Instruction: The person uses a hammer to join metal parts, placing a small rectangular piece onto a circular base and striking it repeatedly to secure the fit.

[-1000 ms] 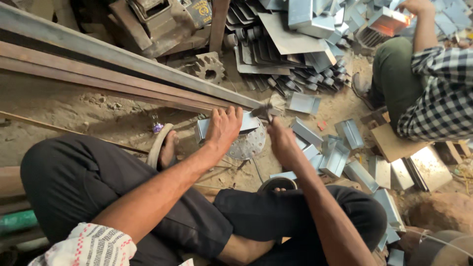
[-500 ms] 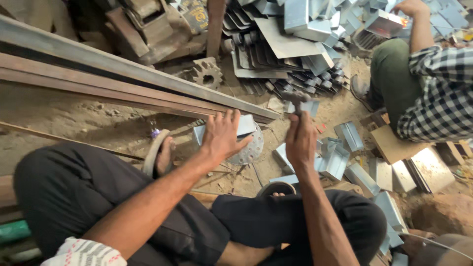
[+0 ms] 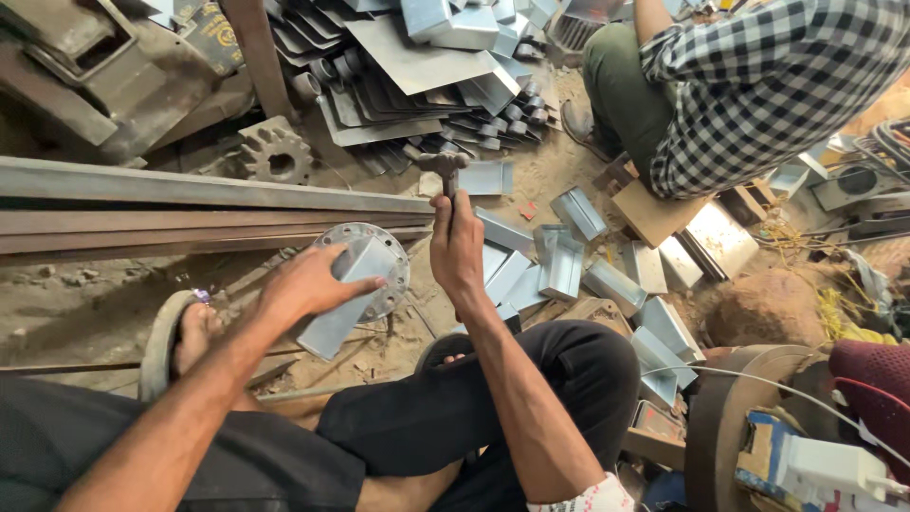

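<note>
A bent sheet-metal piece point(image 3: 349, 296), grey and folded into a shallow channel, lies tilted across a round metal flange point(image 3: 384, 270) with bolt holes, which sits on the sandy floor point(image 3: 85, 299) near the middle of the scene. The left hand point(image 3: 308, 283) presses on the piece, fingers spread over its upper face and thumb at its edge, holding it down on the flange. Just right of it the right hand point(image 3: 457, 248) is clenched around the handle of a hammer point(image 3: 444, 169), whose dark head stands raised, farther out than the flange and apart from the piece. Right of the hammer, more folded metal pieces point(image 3: 559, 261) lie scattered on the floor. Long steel bars point(image 3: 190, 204) run from the left edge to just behind the flange, and a toothed gear point(image 3: 275, 156) lies beyond them. A stack of cut sheet metal point(image 3: 417, 71) fills the far middle. At the far right another person in a checked shirt point(image 3: 768, 76) crouches. The wearer's sandalled foot point(image 3: 180, 337) rests at the near left.
</note>
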